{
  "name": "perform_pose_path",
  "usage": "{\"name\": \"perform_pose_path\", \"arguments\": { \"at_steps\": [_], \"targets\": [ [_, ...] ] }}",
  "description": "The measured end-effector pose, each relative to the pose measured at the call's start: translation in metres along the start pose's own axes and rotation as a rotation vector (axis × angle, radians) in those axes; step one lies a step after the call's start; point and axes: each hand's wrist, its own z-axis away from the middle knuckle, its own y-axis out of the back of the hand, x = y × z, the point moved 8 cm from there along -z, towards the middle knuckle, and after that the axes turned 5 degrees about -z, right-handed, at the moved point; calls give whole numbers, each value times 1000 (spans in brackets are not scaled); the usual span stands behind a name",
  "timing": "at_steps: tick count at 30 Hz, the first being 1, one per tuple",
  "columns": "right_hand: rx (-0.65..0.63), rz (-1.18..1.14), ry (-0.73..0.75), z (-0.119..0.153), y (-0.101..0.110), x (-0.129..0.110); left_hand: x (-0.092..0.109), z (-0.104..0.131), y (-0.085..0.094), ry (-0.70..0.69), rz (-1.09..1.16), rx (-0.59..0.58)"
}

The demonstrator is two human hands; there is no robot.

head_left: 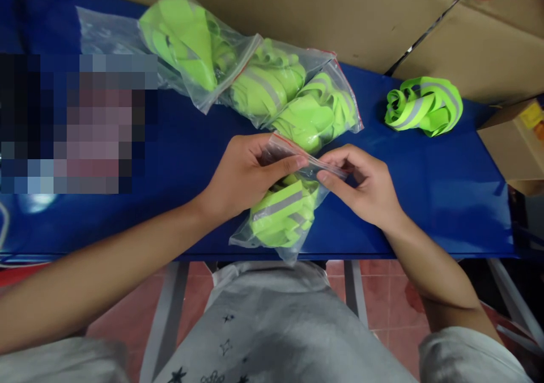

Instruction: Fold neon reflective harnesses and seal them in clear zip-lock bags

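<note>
A clear zip bag (283,213) with neon green and grey reflective straps inside lies near the front edge of the blue table. My left hand (257,170) pinches the left part of its red-lined top strip between thumb and fingers. At the right end of that strip, my right hand (361,182) has its thumb and fingers closed on the bag. Just beyond my hands are more clear bags of green straps, one at the middle right (317,111), one beside it (267,85) and one farther left (182,40). They overlap one another.
A loose bundle of green reflective strap (425,106) lies on the blue table (446,196) at the right. Large cardboard boxes (297,9) stand along the back. A smaller cardboard box (514,145) is at the right edge. A pixelated patch hides part of the left side.
</note>
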Motion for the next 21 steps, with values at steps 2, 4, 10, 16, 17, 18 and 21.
{"name": "perform_pose_path", "arguments": {
  "at_steps": [2,4,10,16,17,18,21],
  "targets": [
    [13,-27,-38,0,4,5,-1,0,4,1,-4,40],
    [35,-61,-73,-1,8,7,-1,-1,9,0,-5,82],
    [119,-200,-136,-4,21,10,2,-4,18,-86,119,148],
    [176,-257,-171,-7,27,15,-4,-5,17,-45,214,154],
    [177,-248,-159,-7,27,13,-5,-5,16,-38,227,160],
    [179,-233,-147,-7,26,11,-5,-4,16,-31,236,165],
    [187,-179,-116,-6,24,4,-6,-3,15,-16,249,172]
  ]
}}
